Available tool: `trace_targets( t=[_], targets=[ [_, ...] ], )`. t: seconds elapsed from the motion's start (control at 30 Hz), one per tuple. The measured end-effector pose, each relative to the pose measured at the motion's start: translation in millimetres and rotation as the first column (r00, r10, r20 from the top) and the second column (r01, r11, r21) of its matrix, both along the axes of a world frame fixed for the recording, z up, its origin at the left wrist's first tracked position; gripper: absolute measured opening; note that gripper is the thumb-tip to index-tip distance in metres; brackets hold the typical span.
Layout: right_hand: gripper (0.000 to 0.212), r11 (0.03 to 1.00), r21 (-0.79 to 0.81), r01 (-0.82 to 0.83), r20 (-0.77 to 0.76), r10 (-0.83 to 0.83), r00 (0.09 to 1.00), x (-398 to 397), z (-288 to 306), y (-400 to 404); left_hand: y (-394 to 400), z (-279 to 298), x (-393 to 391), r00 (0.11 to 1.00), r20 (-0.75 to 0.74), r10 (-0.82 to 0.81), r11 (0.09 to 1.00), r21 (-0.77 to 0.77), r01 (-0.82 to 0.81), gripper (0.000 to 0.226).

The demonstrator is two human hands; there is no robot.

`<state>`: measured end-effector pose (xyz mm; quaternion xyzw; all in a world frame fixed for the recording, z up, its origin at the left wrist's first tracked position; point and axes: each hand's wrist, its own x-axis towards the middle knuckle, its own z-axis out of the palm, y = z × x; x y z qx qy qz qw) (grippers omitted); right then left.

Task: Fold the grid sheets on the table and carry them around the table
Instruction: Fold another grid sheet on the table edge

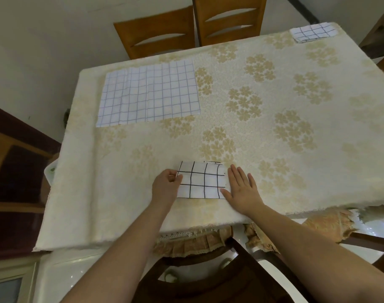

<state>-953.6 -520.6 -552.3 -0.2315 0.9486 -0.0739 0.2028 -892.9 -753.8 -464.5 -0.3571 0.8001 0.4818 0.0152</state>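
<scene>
A folded white sheet with a bold black grid [201,179] lies near the table's front edge. My left hand [166,186] pinches its left edge between thumb and curled fingers. My right hand [241,187] lies flat with straight fingers, pressing on the sheet's right edge. A larger sheet with a thin blue grid [148,92] is spread flat at the far left of the table. A small folded blue-grid sheet [311,32] rests at the far right corner.
The table [285,132] wears a cream cloth with tan flowers. Two wooden chairs [193,25] stand behind its far edge. A dark chair [208,276] with a frilled cushion stands just below my arms. A dark cabinet [14,171] lines the left side.
</scene>
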Motion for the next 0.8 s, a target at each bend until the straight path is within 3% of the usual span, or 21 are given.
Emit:
trace_targets(
  t=[0.17,0.23,0.27,0.3,0.33,0.37,0.4,0.43,0.47,0.57,0.67,0.8],
  targets=[
    [0.094,0.993,0.026,0.118,-0.069,-0.116,0.991,15,10,11,-16,37,15,0.995,-0.068,-0.073,0.992,0.094,0.079,0.018],
    [0.097,0.963,-0.152,0.22,-0.066,-0.232,0.97,24,19,4,-21,50,20,0.995,-0.085,-0.05,0.987,0.15,0.062,0.025],
    [0.095,0.9,-0.303,0.314,0.002,-0.329,0.944,29,29,-4,-22,57,23,0.995,-0.097,-0.036,0.984,0.17,0.052,0.026],
    [0.088,0.764,-0.46,0.452,0.181,-0.418,0.89,32,39,-11,-22,62,27,0.994,-0.11,-0.019,0.98,0.196,0.04,0.025],
    [0.079,0.549,-0.536,0.641,0.464,-0.443,0.767,37,52,-16,-21,66,30,0.993,-0.12,0.0,0.973,0.23,0.028,0.025],
    [0.071,0.314,-0.486,0.815,0.735,-0.358,0.576,41,66,-21,-20,68,34,0.993,-0.118,0.023,0.964,0.265,0.009,0.026],
    [0.069,0.139,-0.363,0.922,0.896,-0.22,0.386,45,79,-23,-19,70,39,0.994,-0.102,0.042,0.956,0.294,-0.01,0.027],
    [0.07,0.06,-0.263,0.963,0.957,-0.11,0.269,48,86,-22,-19,69,43,0.995,-0.08,0.058,0.948,0.317,-0.029,0.026],
    [0.068,0.059,-0.243,0.968,0.968,-0.053,0.246,52,93,-20,-18,69,48,0.996,-0.056,0.068,0.938,0.343,-0.044,0.022],
    [0.046,0.164,-0.349,0.923,0.929,-0.068,0.364,62,99,-15,-14,64,64,0.998,0.024,0.064,0.902,0.427,-0.068,0.018],
    [0.036,0.204,-0.433,0.878,0.878,-0.124,0.462,68,101,-10,-9,61,78,0.992,0.073,0.101,0.882,0.455,-0.124,0.018],
    [0.027,0.227,-0.435,0.871,0.862,-0.174,0.476,80,115,-7,-4,66,96,0.989,0.07,0.132,0.864,0.481,-0.149,0.019]
  ],
)
